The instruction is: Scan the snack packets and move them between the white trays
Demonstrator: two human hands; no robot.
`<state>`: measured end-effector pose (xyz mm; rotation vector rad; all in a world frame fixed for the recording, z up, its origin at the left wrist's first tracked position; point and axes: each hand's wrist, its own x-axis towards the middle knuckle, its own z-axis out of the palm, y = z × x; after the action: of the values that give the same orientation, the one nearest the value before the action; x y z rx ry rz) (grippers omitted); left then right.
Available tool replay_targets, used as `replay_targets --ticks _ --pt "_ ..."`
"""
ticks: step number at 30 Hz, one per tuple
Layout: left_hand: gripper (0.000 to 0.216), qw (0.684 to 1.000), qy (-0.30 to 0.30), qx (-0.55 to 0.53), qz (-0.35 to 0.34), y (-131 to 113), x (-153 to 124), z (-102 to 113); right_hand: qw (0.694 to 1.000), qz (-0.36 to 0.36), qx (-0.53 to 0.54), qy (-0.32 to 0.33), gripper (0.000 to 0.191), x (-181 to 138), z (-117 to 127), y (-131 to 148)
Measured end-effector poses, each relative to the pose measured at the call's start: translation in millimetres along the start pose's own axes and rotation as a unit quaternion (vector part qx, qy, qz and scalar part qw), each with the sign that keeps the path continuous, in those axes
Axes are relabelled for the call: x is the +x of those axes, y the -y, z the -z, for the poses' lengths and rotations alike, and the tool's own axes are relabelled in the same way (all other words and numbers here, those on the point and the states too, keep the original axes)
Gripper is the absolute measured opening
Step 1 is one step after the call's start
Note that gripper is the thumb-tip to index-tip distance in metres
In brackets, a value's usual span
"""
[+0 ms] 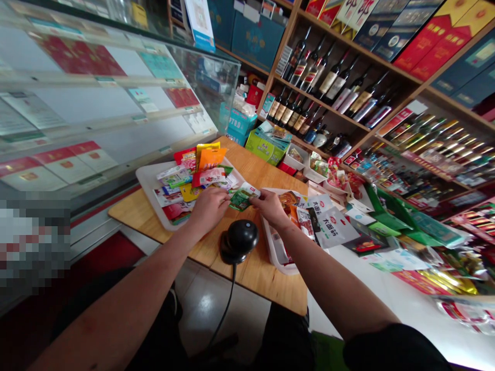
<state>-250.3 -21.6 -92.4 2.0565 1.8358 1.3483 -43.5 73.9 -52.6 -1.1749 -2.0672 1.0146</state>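
A green packet point(243, 198) is held by the left grip point(212, 208) and the right grip point(270, 206), just beyond a black scanner point(243, 235) on the desk point(278, 289). Left of the scanner, a white tray point(148, 186) is filled with colourful packets point(209, 176); right of it, a second tray point(273, 252) is partly hidden by the right forearm point(325, 275).

Fingers point(260, 200) are covering both ends of the green packet point(243, 197) (its print is showing too small to read). The right forearm point(325, 273) is hiding part of a tray point(285, 269); the bottom edge is cutting off a sleeve point(390, 348); right-hand bottles point(433, 131) are blurring.
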Motion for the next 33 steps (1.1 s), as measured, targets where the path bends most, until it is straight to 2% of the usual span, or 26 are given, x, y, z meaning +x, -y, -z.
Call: replay_targets --ticks 4,12,16,21,27,33 --pt "0.017 1.000 -0.013 -0.015 0.014 -9.1 6.8 -3.4 1.000 0.000 0.001 -0.022 0.027 2.1 10.6 0.5" --pt "0.023 0.997 -0.036 -0.028 0.068 -27.7 19.3 -17.7 0.989 -0.054 -0.027 -0.138 0.031 5.6 41.9 -7.5" --pt "0.021 0.997 -0.033 -0.031 0.066 -29.2 21.9 -22.5 0.975 -0.077 -0.088 -0.188 0.025 3.5 61.3 -7.5" --pt "0.020 0.997 -0.028 -0.031 0.070 -28.4 22.2 -23.8 0.941 -0.090 -0.216 -0.243 0.015 2.7 74.4 -7.4" --pt "0.023 0.996 -0.026 -0.037 0.073 -25.2 22.3 -20.6 0.924 -0.086 -0.289 -0.235 0.013 7.3 67.9 -18.5" --pt "0.022 0.991 -0.058 -0.032 0.118 -18.8 25.2 -8.0 0.922 -0.105 -0.312 -0.204 0.020 8.9 51.5 -20.0"
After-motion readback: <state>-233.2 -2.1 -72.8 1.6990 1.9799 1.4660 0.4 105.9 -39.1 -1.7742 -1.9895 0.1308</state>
